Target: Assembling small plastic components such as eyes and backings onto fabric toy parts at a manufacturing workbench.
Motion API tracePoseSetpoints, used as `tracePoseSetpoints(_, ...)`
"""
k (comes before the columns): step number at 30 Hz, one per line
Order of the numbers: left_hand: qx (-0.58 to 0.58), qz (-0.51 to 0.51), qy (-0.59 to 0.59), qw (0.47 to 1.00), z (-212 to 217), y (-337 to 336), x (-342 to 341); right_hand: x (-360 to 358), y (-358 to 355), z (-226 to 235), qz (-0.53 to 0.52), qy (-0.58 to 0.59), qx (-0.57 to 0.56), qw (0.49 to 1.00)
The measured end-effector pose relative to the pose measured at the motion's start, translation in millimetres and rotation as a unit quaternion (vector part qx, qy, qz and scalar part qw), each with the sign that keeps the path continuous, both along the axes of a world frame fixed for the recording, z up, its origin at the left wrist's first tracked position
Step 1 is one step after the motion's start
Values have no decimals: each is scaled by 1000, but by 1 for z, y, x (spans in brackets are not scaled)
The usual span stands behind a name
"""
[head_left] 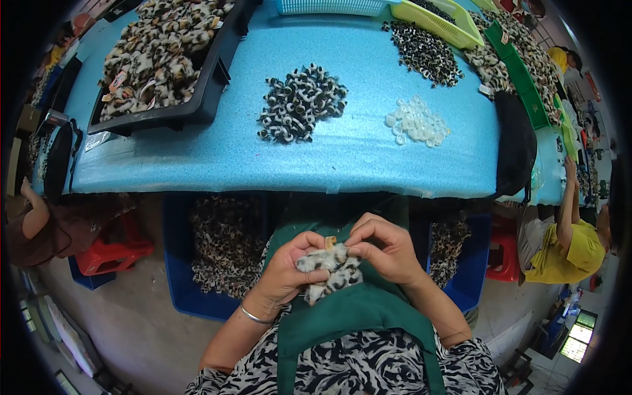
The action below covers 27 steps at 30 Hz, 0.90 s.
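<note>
In the head view, low and centre in the frame, both hands meet over a green apron (355, 309). Between them sits a small spotted plush piece (329, 271), white with dark patches. The left hand (284, 273) clenches around its left side, thumb on top, while the right hand (385, 250) pinches its upper right edge with curled fingertips (352, 250). A small tan tag (330, 241) sticks up from the piece just between the two thumbs.

Above, a blue foam-topped table (197, 158) fills the upper half. On it lie three loose heaps: one pile of black-and-white rings (301, 102) at centre, a second, darker pile (424, 52) toward the upper right, and one smaller pile of clear white rings (416, 122) right of centre. One black tray (204, 99) at upper left is heaped with spotted plush pieces bearing small tags. One yellow-green basket (438, 23) and one blue basket (329, 6) touch the top edge. Blue bins (181, 289) of spotted pieces stand under the table.
</note>
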<state>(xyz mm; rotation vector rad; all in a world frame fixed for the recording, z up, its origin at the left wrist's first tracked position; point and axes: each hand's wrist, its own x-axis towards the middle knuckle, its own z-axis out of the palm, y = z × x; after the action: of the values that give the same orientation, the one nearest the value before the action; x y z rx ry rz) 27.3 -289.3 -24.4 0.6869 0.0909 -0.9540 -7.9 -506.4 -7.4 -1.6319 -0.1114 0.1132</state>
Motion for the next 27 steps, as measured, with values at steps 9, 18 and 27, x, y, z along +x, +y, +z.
tracePoseSetpoints(9,22,-56,-94,994,-3,-2,17,40,8,33,75,-68,-89,991)
tracePoseSetpoints(18,76,78,5,994,-8,-11,17,126,-2,22,-52,-250,-323,911)
tracePoseSetpoints(27,118,138,55,982,-10,-10,26,150,14,13,-27,-255,-447,857)
